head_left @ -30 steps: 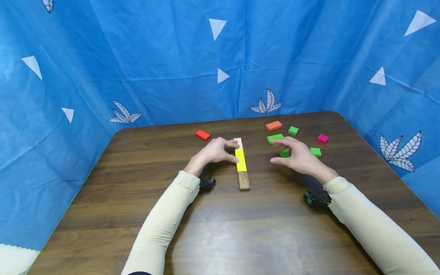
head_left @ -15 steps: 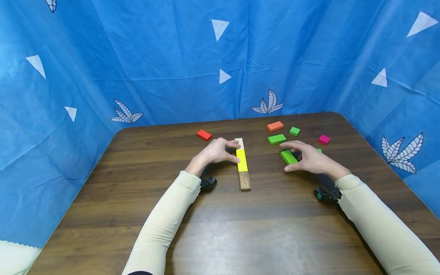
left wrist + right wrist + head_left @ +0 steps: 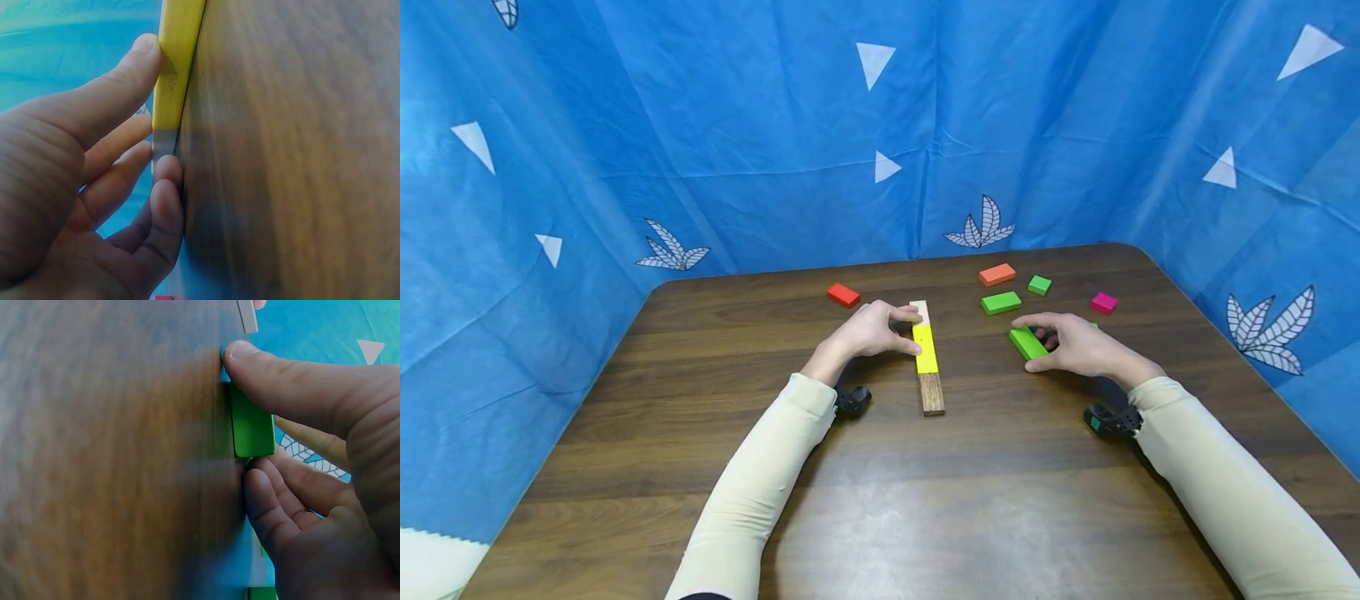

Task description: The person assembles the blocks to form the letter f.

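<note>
A straight row lies on the table: a pale block at the far end, a yellow block in the middle and a brown wood-grain block nearest me. My left hand rests at the row's left side. Its thumb touches the yellow block, seen also in the left wrist view, while its fingers lie along the pale end. Over to the right, my right hand pinches a green block between thumb and fingers, down at the table. In the right wrist view the thumb sits at one end of that green block.
Behind the right hand lie a second green block, an orange block, a small green block and a magenta block. A red block sits beyond the left hand. Blue curtains surround the brown table.
My right hand has moved right, from beside the green blocks onto one of them, and its thumb and fingers have closed on it. The left hand stays at the row.
</note>
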A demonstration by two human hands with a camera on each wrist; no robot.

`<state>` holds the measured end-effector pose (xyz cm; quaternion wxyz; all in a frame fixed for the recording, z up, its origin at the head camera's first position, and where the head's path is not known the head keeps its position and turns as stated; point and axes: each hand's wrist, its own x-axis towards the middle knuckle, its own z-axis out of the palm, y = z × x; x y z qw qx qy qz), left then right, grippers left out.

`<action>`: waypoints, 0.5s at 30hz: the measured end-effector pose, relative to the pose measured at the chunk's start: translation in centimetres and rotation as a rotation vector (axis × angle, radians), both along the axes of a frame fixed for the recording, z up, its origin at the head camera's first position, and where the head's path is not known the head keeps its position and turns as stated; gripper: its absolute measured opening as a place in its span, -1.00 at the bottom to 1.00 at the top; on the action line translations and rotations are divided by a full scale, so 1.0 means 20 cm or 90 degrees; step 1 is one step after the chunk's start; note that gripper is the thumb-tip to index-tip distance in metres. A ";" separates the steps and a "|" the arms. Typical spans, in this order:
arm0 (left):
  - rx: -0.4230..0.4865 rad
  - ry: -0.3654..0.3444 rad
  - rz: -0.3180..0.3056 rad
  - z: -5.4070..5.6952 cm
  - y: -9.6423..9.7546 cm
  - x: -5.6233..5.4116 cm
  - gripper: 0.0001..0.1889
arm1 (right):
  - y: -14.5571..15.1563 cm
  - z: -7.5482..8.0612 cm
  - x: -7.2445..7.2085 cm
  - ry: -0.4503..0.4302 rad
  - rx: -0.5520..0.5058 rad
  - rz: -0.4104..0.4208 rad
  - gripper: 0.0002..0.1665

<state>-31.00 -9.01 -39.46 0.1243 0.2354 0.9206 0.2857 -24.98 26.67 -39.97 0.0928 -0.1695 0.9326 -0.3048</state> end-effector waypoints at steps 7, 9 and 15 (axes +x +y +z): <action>0.001 -0.007 -0.003 0.00 0.00 0.00 -0.33 | -0.01 0.00 0.00 0.020 0.018 -0.004 -0.10; 0.002 -0.008 -0.002 0.00 0.00 0.01 -0.33 | -0.02 0.00 0.00 0.032 0.025 -0.009 -0.09; 0.007 -0.003 0.000 0.00 0.00 0.01 -0.34 | -0.03 0.01 -0.01 0.046 0.021 -0.013 -0.17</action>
